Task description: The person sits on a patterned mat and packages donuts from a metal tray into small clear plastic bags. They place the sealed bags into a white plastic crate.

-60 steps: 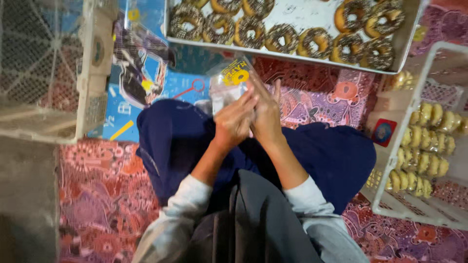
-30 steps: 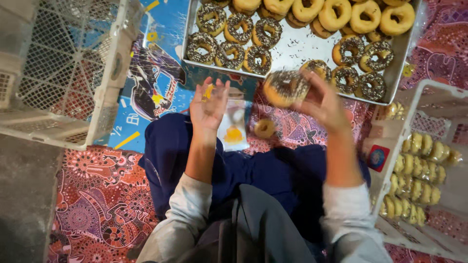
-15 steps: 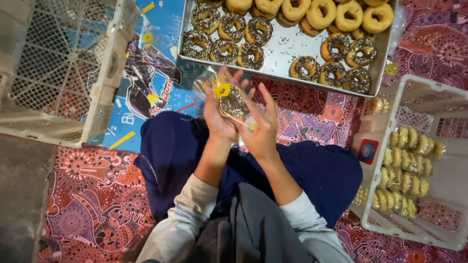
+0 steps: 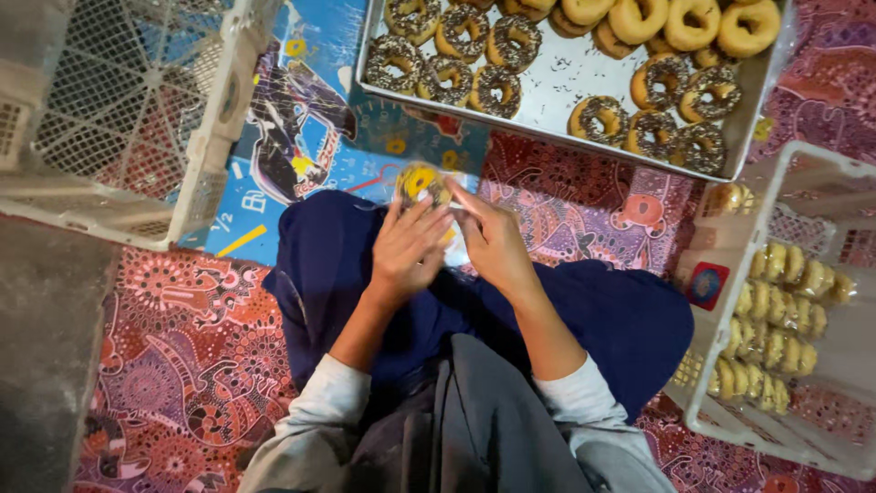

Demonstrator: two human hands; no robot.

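Both hands meet over my lap on a small clear plastic bag [image 4: 422, 183] with a yellow mark, which seems to hold a doughnut. My left hand [image 4: 406, 248] lies flat on its near side, fingers together. My right hand [image 4: 493, 239] pinches its right edge with thumb and forefinger. Just beyond my hands stands a metal tray [image 4: 547, 87] of ring doughnuts [image 4: 497, 41], some with dark sprinkles, some plain.
A white plastic crate [image 4: 137, 110], empty as far as I see, stands at the left. Another white crate [image 4: 785, 310] at the right holds rows of bagged doughnuts. Patterned cloth and a blue printed sheet [image 4: 292, 137] cover the floor.
Two seconds ago both hands held a bag; then the right hand reached to the tray and took a doughnut. Now both hands are back on the bag, lower over my lap.
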